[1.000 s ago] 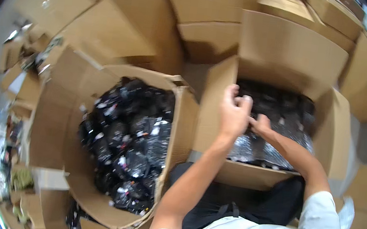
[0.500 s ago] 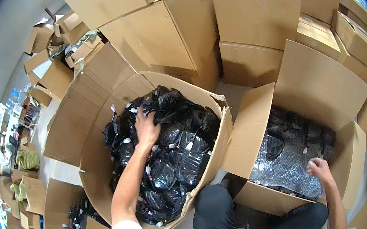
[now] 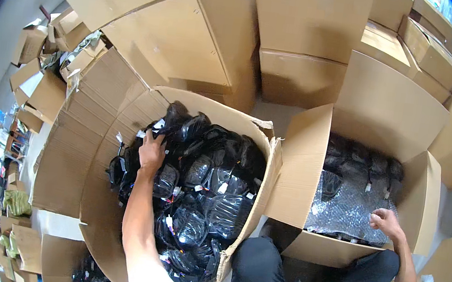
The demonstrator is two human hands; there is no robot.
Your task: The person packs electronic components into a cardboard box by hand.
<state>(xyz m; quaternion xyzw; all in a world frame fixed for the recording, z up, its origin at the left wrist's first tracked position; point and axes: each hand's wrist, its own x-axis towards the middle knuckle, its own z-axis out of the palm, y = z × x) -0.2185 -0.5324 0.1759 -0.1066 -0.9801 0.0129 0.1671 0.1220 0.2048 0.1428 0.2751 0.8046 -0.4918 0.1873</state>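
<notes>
My left hand reaches into the large carton at left. Its fingers are closed on a black plastic-wrapped part near the far wall; the fingertips are partly hidden among the bags. Around it lie several black bagged parts with white connectors and short wires. My right hand is curled closed above the bubble wrap in the second carton, with nothing visible in it. One black part rests on the bubble wrap at its left, and a row of black parts lines the far side.
Tall closed cartons stand beyond both open ones. The second carton's raised flaps rise at its back and sides. A smaller carton with black parts stands lower left. Opened cartons lie piled at far left.
My left hand has shifted left in the carton, and a black part now stands up by its fingertips. My right hand stays closed over the bubble wrap. The whole view has shifted slightly.
</notes>
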